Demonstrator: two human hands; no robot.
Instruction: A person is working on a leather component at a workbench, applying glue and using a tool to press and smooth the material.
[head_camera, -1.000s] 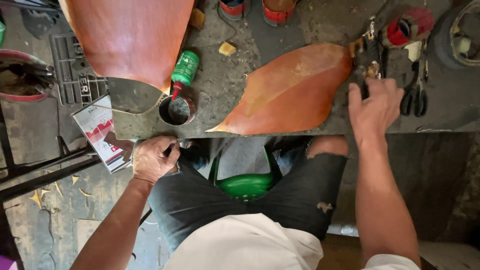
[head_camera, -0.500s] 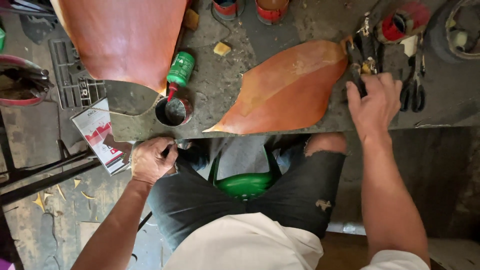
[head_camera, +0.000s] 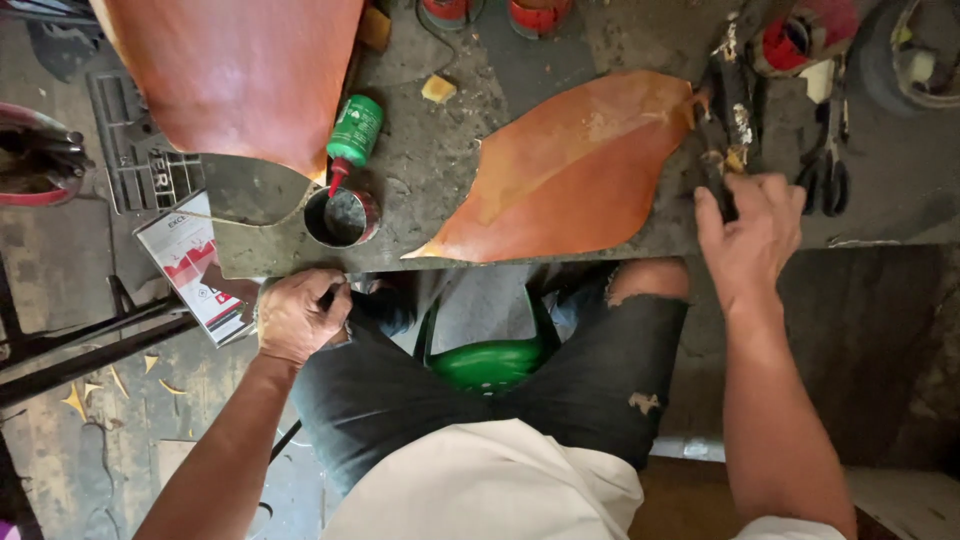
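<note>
— Where are your hands just now?

— My right hand (head_camera: 752, 238) is out at the right end of the workbench (head_camera: 480, 130), fingers curled around the dark handle of a hand tool (head_camera: 722, 140). The tool runs away from me, its far end level with the tip of the leaf-shaped piece of tan leather (head_camera: 575, 170) lying flat on the bench. My left hand (head_camera: 300, 315) is closed in a loose fist at the near edge of the bench, down on the left, pinching something thin and dark; I think it is a brush or pen handle, but my fingers hide most of it.

— What lies around the left hand?

— Just beyond it stands a small round tin (head_camera: 341, 216) with dark contents, and a green bottle (head_camera: 352, 135) lies tipped with its red nozzle at the tin's rim. A larger sheet of red-brown leather (head_camera: 235, 70) covers the far left of the bench. A printed white box (head_camera: 190, 262) lies to the left of my fist.

— And near the right hand?

— A pair of black scissors (head_camera: 825, 165) lies to its right. I sit on a green stool (head_camera: 487, 362).
</note>
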